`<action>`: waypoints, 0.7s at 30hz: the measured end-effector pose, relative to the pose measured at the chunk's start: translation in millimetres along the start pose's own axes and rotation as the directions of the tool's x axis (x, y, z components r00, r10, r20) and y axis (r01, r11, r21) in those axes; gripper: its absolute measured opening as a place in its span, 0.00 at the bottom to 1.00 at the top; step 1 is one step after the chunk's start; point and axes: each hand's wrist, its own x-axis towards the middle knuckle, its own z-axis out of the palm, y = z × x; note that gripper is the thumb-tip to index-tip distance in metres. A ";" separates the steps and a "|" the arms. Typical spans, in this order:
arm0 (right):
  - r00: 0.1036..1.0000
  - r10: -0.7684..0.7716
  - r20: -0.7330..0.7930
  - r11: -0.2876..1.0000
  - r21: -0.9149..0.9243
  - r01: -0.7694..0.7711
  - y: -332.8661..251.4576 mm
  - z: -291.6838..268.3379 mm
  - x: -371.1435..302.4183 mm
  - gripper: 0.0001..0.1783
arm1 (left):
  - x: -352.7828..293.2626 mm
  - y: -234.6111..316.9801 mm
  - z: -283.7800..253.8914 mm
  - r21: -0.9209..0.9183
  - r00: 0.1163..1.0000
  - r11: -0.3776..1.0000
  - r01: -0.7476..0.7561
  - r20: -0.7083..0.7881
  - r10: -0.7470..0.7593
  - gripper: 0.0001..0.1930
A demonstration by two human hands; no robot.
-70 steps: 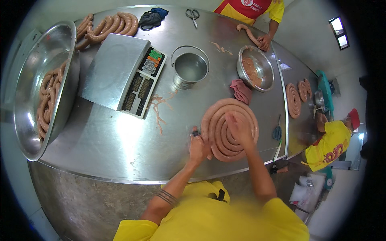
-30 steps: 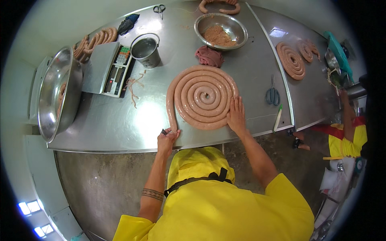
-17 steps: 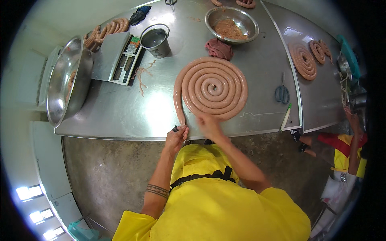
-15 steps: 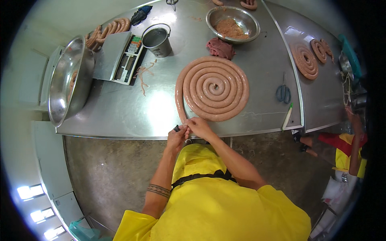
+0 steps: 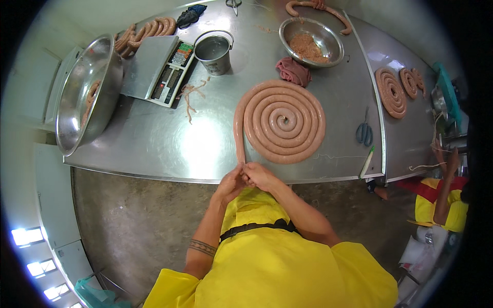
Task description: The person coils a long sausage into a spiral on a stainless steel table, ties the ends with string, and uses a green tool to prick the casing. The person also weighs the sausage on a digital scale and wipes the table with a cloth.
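Note:
A long pale pink sausage (image 5: 308, 123) lies wound in a flat spiral on the steel table (image 5: 159, 146). Its outer end runs straight down to the table's front edge. There my left hand (image 5: 232, 184) and my right hand (image 5: 259, 175) meet, fingers pinched closed around the tip. My left hand is on the left of the end, my right hand presses in from the other side. The fingers cover the tip itself. A thin white string (image 5: 339, 157) trails over the table to the right of the coil.
Right of the coil lie blue-handled scissors (image 5: 364, 133) and a knife with a green-tipped handle (image 5: 367, 161). Behind it are a reddish cloth (image 5: 294, 72) and a bowl (image 5: 336, 54) of minced meat. Leftward stand a bucket (image 5: 214, 64), scale (image 5: 165, 84) and large basin (image 5: 105, 105). A co-worker (image 5: 441, 200) is at far right.
The view has shifted slightly, bringing more of the table's far side in. My hands have drawn closer together at the sausage end, and a black item at my left fingers no longer shows.

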 end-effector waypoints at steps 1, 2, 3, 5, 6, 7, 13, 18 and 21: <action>0.997 -0.055 -0.062 0.994 -0.101 0.048 0.4 0.6 -1.9 0.14 | 5.5 -2.3 4.0 -0.021 0.999 0.999 0.028 0.018 -0.027 0.23; 0.993 -0.091 -0.078 0.975 -0.210 0.073 -0.4 1.1 -3.5 0.15 | 10.9 -4.1 8.6 -0.078 0.994 0.996 0.044 0.103 -0.036 0.25; 0.977 -0.164 -0.139 0.940 -0.321 0.112 -2.2 0.4 -6.7 0.16 | 16.1 -5.1 13.3 -0.083 0.989 0.996 0.029 0.150 -0.017 0.27; 0.957 -0.227 -0.178 0.847 -0.521 0.104 -9.1 0.0 -12.5 0.16 | 25.6 -5.6 21.5 -0.099 0.986 0.993 0.062 0.163 -0.046 0.28; 0.971 -0.197 -0.138 0.855 -0.508 0.101 -14.1 0.4 -15.2 0.16 | 29.7 -4.5 24.0 -0.119 0.977 0.990 0.071 0.207 -0.045 0.29; 0.985 -0.133 -0.114 0.878 -0.474 0.064 -19.4 2.5 -17.3 0.16 | 33.8 -1.7 24.7 -0.153 0.971 0.984 0.093 0.232 -0.055 0.30; 0.950 -0.265 -0.165 0.856 -0.493 0.153 -57.8 35.1 -10.5 0.20 | 53.8 34.3 8.0 -0.065 0.969 0.986 0.152 0.204 -0.136 0.36; 0.929 -0.350 -0.122 0.764 -0.611 0.208 -90.7 52.4 6.3 0.20 | 91.2 98.0 -1.1 0.101 0.994 0.992 0.080 0.060 -0.087 0.34; 0.892 -0.442 -0.098 0.682 -0.683 0.263 -98.6 53.9 19.4 0.19 | 117.7 139.3 -8.2 0.075 0.998 0.997 -0.033 0.055 0.029 0.33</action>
